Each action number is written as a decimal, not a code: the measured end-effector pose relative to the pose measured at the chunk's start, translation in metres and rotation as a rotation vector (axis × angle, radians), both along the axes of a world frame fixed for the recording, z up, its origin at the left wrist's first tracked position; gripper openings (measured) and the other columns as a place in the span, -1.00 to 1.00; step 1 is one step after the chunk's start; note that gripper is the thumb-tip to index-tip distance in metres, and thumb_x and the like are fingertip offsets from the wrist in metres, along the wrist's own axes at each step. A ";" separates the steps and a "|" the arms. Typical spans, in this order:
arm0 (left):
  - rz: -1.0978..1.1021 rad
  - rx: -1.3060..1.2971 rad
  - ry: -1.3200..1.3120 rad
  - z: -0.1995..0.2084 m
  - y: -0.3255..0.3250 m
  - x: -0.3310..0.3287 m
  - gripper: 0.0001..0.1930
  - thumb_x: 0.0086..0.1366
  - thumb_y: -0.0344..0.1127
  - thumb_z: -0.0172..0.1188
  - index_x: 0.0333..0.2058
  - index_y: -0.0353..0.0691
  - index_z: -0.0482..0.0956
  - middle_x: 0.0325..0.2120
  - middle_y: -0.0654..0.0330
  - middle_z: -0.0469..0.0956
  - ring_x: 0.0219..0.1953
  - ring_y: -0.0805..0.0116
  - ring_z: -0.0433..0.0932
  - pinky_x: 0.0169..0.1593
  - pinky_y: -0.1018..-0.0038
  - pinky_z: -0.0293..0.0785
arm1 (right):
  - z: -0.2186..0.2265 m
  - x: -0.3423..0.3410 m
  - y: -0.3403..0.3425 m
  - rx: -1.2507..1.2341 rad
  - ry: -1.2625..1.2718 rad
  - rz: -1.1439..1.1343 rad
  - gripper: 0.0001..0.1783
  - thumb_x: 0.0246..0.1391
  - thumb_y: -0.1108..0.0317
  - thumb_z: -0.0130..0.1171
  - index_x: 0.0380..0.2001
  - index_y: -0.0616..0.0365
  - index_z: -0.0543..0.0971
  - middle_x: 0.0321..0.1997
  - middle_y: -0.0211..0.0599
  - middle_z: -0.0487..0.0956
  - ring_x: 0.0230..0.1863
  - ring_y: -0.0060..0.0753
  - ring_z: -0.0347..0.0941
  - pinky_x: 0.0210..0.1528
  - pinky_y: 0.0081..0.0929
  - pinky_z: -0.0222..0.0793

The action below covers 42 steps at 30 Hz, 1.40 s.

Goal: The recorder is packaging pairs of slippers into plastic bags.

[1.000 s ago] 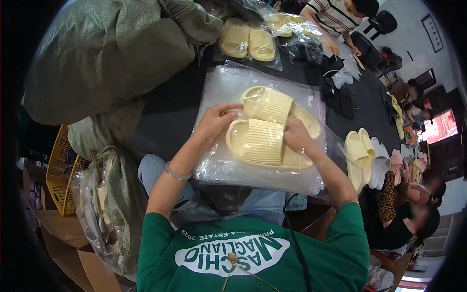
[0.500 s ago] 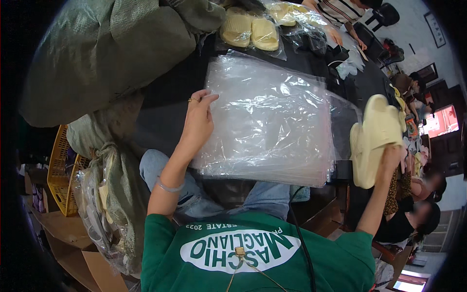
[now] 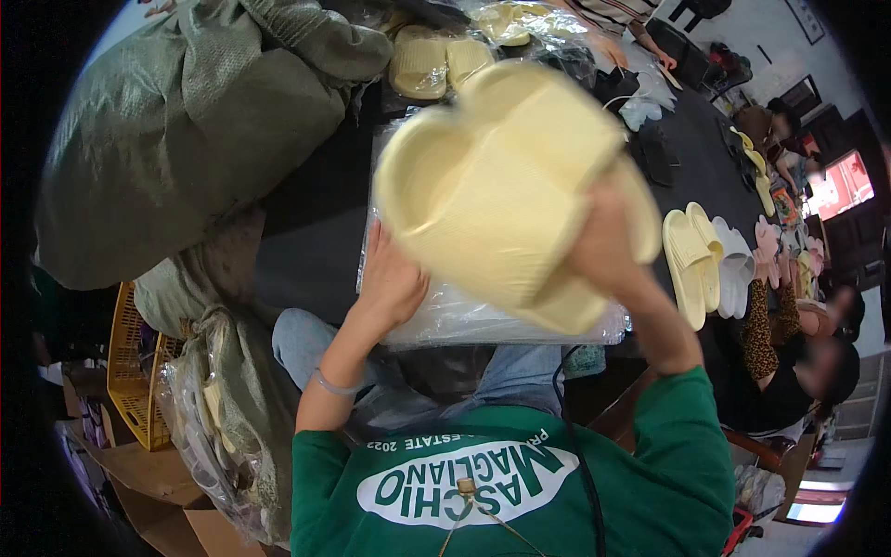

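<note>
Over a stack of clear plastic bags (image 3: 455,317), I see the right hand (image 3: 608,237) gripping a pair of pale yellow slippers (image 3: 506,200), the fingers out of sight under the broad straps. The slippers hang above the stack, covering much of it from my camera; their toes are rounded, their straps finely ribbed, their surface matte, slightly blurred. The left hand (image 3: 394,280), a smooth pale bangle (image 3: 336,386) on its wrist, lies at the stack's left edge, its fingers reaching along the glossy, creased film; I cannot tell whether they pinch any of it. The stack lies on a dark, matte table (image 3: 306,246). To its left bulges a grey-green sack (image 3: 186,139) of coarse woven fabric, folded and wrinkled, and farther left and nearer the wearer is a yellow plastic basket (image 3: 135,381) with slotted walls. Beyond the stack I make out ribbed yellow slippers (image 3: 419,67) in crinkled clear wrapping. To its right, unwrapped slippers form a row: a yellow pair (image 3: 687,265) with ribbed straps, then a whitish pair (image 3: 733,265), then pink ones (image 3: 767,246) farther off. A co-worker's striped shirt (image 3: 617,11) shows beyond the stack and to the right.
</note>
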State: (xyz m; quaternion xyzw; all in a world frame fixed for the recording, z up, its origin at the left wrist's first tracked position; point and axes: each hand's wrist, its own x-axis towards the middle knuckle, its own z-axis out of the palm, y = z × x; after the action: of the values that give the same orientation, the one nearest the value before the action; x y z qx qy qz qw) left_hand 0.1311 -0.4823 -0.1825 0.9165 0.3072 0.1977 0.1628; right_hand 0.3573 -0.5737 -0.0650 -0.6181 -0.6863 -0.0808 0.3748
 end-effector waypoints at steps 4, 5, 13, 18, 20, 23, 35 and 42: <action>0.102 0.002 -0.149 -0.043 -0.003 -0.002 -0.50 0.16 -0.17 0.14 0.09 -0.14 0.41 0.09 0.08 0.39 0.19 0.00 0.25 0.23 0.15 0.15 | -0.112 -0.025 0.039 -0.374 -0.117 0.055 -0.71 -0.23 0.37 0.18 -0.37 0.30 0.53 -0.34 0.01 0.51 -0.16 0.03 0.40 -0.02 -0.15 0.30; 0.116 -0.046 -0.078 -0.035 -0.002 -0.001 -0.48 0.15 -0.15 0.14 0.10 -0.14 0.40 0.12 0.06 0.35 0.22 0.00 0.21 0.24 0.14 0.12 | -0.118 -0.020 0.040 -0.358 -0.104 0.055 -0.70 -0.22 0.40 0.16 -0.33 0.32 0.51 -0.29 0.00 0.50 -0.12 0.02 0.38 0.02 -0.16 0.26; 0.277 0.147 0.164 -0.038 0.000 0.010 -0.31 0.29 0.03 -0.06 0.26 -0.31 0.11 0.31 0.00 0.02 0.38 0.09 -0.09 0.33 0.02 -0.13 | -0.118 0.040 0.028 -0.277 -0.110 -0.218 -0.66 -0.05 0.22 0.15 -0.26 0.26 0.51 -0.16 -0.10 0.53 0.00 -0.10 0.38 0.13 -0.22 0.14; 0.358 0.055 0.325 -0.020 -0.007 0.008 -0.25 0.32 0.08 -0.13 0.29 -0.36 0.00 0.35 -0.01 -0.11 0.40 0.09 -0.20 0.30 -0.15 -0.26 | -0.119 0.064 0.031 -0.316 -0.070 -0.362 -0.63 -0.04 0.18 0.15 -0.26 0.26 0.50 -0.17 -0.07 0.52 -0.02 -0.04 0.39 0.07 -0.19 0.21; 0.348 0.051 0.320 -0.015 -0.009 0.010 -0.25 0.32 0.08 -0.13 0.29 -0.36 -0.01 0.35 -0.01 -0.11 0.40 0.09 -0.21 0.30 -0.15 -0.26 | -0.121 0.074 0.032 -0.280 -0.037 -0.432 -0.63 -0.01 0.17 0.13 -0.24 0.25 0.50 -0.14 -0.08 0.53 0.01 -0.06 0.38 0.08 -0.18 0.21; 0.361 0.057 0.309 -0.016 -0.010 0.009 -0.25 0.32 0.09 -0.12 0.29 -0.36 0.00 0.35 0.00 -0.11 0.40 0.08 -0.19 0.29 -0.14 -0.24 | -0.119 0.088 0.029 -0.212 -0.060 -0.489 -0.66 0.00 0.18 0.14 -0.31 0.29 0.51 -0.22 0.00 0.55 -0.09 0.01 0.44 -0.03 -0.13 0.30; 0.332 0.111 0.156 -0.020 -0.009 0.011 -0.27 0.28 0.04 -0.01 0.26 -0.36 0.09 0.32 -0.01 0.01 0.37 0.06 -0.07 0.33 0.08 -0.11 | -0.067 0.172 -0.119 -0.256 0.647 -0.429 -0.71 -0.04 0.46 -0.05 -0.28 0.41 0.53 -0.39 -0.12 0.59 -0.35 -0.35 0.50 -0.26 -0.41 0.38; 0.344 0.116 0.156 -0.015 -0.008 0.002 -0.28 0.25 0.01 0.02 0.25 -0.37 0.12 0.31 -0.04 0.01 0.36 0.00 -0.04 0.32 0.07 -0.09 | -0.133 0.249 -0.194 -0.403 0.373 -0.628 -0.68 -0.10 0.42 0.06 -0.25 0.40 0.55 -0.28 0.12 0.58 -0.22 -0.03 0.52 -0.15 -0.27 0.36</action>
State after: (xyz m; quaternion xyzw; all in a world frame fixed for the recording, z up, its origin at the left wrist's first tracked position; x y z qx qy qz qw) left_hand 0.1333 -0.4903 -0.1980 0.8710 0.4589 0.1685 0.0494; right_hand 0.6061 -0.7677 -0.1982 -0.8625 -0.3867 0.0581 0.3212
